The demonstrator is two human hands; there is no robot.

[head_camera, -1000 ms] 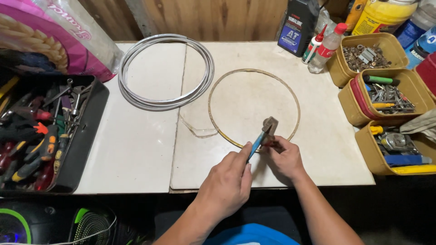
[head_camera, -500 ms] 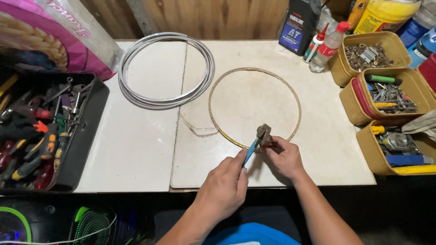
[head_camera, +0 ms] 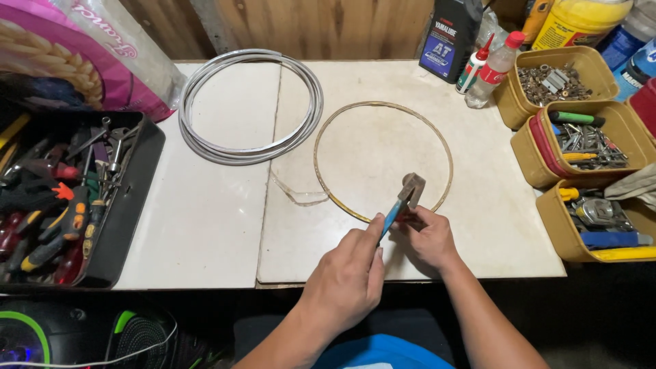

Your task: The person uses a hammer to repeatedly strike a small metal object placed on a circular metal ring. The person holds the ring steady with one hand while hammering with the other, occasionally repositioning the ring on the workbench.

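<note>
Your left hand (head_camera: 345,277) was closed around the blue handles of a pair of pliers (head_camera: 402,203), whose grey head rested on the near arc of a thin brass-coloured wire hoop (head_camera: 328,123). Your right hand (head_camera: 429,237) was curled beside the pliers, fingers pressed together on the hoop at the same spot, close to the front edge of the worktop (head_camera: 205,225). The hoop lay flat on the right slab of that pale, stained surface; a seam ran between the two slabs. A coil of grey cable (head_camera: 249,106) lay toward the back edge, spanning the seam. A black tray of hand tools (head_camera: 65,195) stood at the left edge, and three yellow tubs of hardware (head_camera: 581,137) lined the right edge. Bottles (head_camera: 478,65) stood at the back right corner against a wooden plank wall (head_camera: 321,27).
</note>
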